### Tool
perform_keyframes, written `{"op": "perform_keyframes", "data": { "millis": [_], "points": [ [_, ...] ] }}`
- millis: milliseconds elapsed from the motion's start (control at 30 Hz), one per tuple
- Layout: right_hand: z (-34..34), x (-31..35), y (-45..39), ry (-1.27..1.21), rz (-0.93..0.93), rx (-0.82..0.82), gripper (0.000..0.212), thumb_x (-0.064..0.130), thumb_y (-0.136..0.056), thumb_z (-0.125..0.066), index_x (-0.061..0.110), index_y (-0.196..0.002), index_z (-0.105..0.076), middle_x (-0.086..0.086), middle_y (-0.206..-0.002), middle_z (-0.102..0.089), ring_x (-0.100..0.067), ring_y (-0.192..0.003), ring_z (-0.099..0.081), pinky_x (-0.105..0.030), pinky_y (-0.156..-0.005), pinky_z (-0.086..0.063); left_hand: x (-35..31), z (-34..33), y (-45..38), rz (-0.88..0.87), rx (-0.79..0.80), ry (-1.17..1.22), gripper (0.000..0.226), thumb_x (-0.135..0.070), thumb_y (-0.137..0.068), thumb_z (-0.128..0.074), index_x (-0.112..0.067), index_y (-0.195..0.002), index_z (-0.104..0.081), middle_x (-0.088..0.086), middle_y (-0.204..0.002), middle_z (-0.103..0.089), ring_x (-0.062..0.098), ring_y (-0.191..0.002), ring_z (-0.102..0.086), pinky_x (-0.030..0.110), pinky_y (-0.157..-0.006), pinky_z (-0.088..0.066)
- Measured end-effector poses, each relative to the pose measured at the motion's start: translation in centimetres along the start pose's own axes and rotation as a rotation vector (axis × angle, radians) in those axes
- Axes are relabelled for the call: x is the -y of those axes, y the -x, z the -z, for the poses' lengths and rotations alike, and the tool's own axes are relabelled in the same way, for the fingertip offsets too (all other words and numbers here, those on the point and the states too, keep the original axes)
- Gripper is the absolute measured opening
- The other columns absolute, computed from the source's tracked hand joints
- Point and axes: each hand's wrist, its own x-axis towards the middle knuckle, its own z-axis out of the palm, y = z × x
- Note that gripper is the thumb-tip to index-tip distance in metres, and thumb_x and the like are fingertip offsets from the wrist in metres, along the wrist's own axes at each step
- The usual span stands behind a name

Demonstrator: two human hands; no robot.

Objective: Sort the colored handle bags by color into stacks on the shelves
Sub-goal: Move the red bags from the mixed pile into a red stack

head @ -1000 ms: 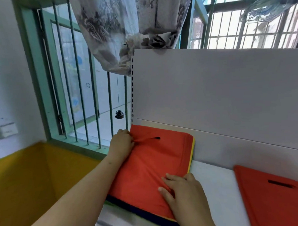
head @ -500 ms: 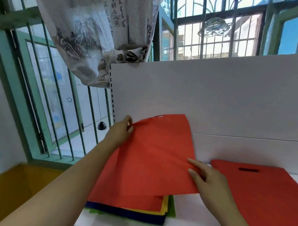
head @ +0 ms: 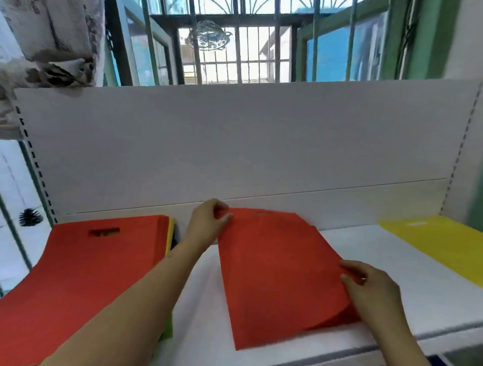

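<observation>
Head: red bag (head: 272, 272) between both grips

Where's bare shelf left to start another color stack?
Widest bare patch: white shelf between the red bag held by both hands and the yellow bag at right. A narrower strip lies between the mixed pile and the red bag, but the left forearm crosses it. The left end is crowded.
</observation>
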Motion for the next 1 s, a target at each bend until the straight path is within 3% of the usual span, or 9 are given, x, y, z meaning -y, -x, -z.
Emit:
{"op": "perform_keyframes", "data": {
  "millis": [300, 400, 467, 533, 600, 733, 867, 933, 1000],
  "points": [
    [1.0, -3.4, 0.1, 0.374, -0.004, -0.087, 0.029, 0.025, -0.092, -0.054, 0.025, -0.118, -0.067, 0.002, -0.110, -0.069, -0.024, -0.108, -0.055, -0.039, -0.089, -0.047, 0.5, -7.0, 1.2, 0.020, 0.131, -0.041, 0.033, -0.002, -0.078, -0.063, -0.013, -0.109, -0.066, 0.006, -0.109, -0.063, 0.022, -0.102, -0.059, 0.026, -0.089, -0.043],
    [0.4, -3.9, 0.0, 0.209, -0.055, -0.056, 0.030, 0.016, -0.093, -0.052, 0.017, -0.120, -0.065, -0.005, -0.126, -0.062, -0.024, -0.118, -0.053, -0.038, -0.100, -0.043, 1.1, -8.5, 1.4, 0.101, 0.157, -0.058, 0.045, -0.005, -0.079, -0.066, -0.015, -0.122, -0.061, 0.013, -0.127, -0.050, 0.022, -0.109, -0.054, 0.023, -0.095, -0.038],
    [-0.2, -3.7, 0.5, 0.087, -0.124, -0.031, 0.038, 0.016, -0.097, -0.047, 0.012, -0.134, -0.056, -0.008, -0.143, -0.049, -0.022, -0.134, -0.042, -0.035, -0.111, -0.032, 1.4, -9.7, 1.8, 0.249, 0.140, -0.109, 0.057, -0.015, -0.081, -0.071, -0.015, -0.134, -0.052, 0.019, -0.138, -0.037, 0.034, -0.121, -0.048, 0.033, -0.105, -0.038],
    [-0.8, -3.5, 0.8, 0.045, -0.168, -0.016, 0.044, 0.020, -0.100, -0.043, 0.013, -0.143, -0.045, -0.008, -0.153, -0.036, -0.020, -0.143, -0.030, -0.035, -0.116, -0.024, 0.9, -10.5, 2.0, 0.427, 0.113, -0.088, 0.059, -0.018, -0.084, -0.068, -0.010, -0.138, -0.045, 0.023, -0.137, -0.035, 0.042, -0.116, -0.051, 0.038, -0.102, -0.041],
    [-1.0, -3.1, 0.8, 0.020, -0.173, -0.013, 0.047, 0.024, -0.101, -0.041, 0.014, -0.147, -0.039, -0.006, -0.156, -0.030, -0.019, -0.145, -0.026, -0.034, -0.117, -0.021, 0.2, -11.0, 1.7, 0.484, 0.136, -0.055, 0.056, -0.016, -0.087, -0.062, -0.005, -0.139, -0.042, 0.026, -0.135, -0.038, 0.042, -0.112, -0.055, 0.036, -0.097, -0.044],
    [-1.1, -2.9, -0.1, 0.082, -0.089, 0.081, 0.048, 0.033, -0.100, -0.043, 0.016, -0.145, -0.042, -0.003, -0.151, -0.040, -0.019, -0.140, -0.034, -0.033, -0.115, -0.024, 0.1, -11.9, 0.7, 0.478, 0.229, -0.071, 0.056, -0.021, -0.090, -0.058, -0.005, -0.140, -0.040, 0.025, -0.137, -0.038, 0.040, -0.117, -0.053, 0.035, -0.100, -0.042],
    [-1.7, -3.2, -0.2, 0.524, -0.118, 0.024, 0.056, 0.051, -0.098, -0.033, 0.024, -0.147, -0.037, 0.000, -0.156, -0.030, -0.021, -0.146, -0.019, -0.046, -0.119, -0.008, 0.4, -10.6, -0.3, 0.468, 0.274, -0.129, 0.052, -0.027, -0.090, -0.057, -0.006, -0.136, -0.044, 0.024, -0.137, -0.040, 0.039, -0.119, -0.052, 0.036, -0.102, -0.042],
    [-2.9, -1.7, -0.2, 0.485, -0.037, -0.024, 0.057, 0.051, -0.097, -0.036, 0.022, -0.146, -0.039, -0.001, -0.156, -0.031, -0.020, -0.146, -0.019, -0.045, -0.120, -0.006, 0.5, -8.5, -1.3, 0.393, 0.239, -0.153, 0.046, -0.024, -0.091, -0.056, -0.005, -0.133, -0.048, 0.024, -0.132, -0.048, 0.039, -0.118, -0.053, 0.036, -0.099, -0.043],
    [-4.4, 0.4, 0.0, 0.348, 0.078, -0.025, 0.056, 0.046, -0.096, -0.046, 0.018, -0.144, -0.043, -0.003, -0.152, -0.038, -0.020, -0.143, -0.029, -0.039, -0.120, -0.015, 0.5, -5.9, -2.4, 0.283, 0.230, -0.179, 0.041, -0.021, -0.091, -0.055, -0.004, -0.128, -0.054, 0.021, -0.127, -0.057, 0.036, -0.113, -0.057, 0.033, -0.094, -0.045]
  ]
}}
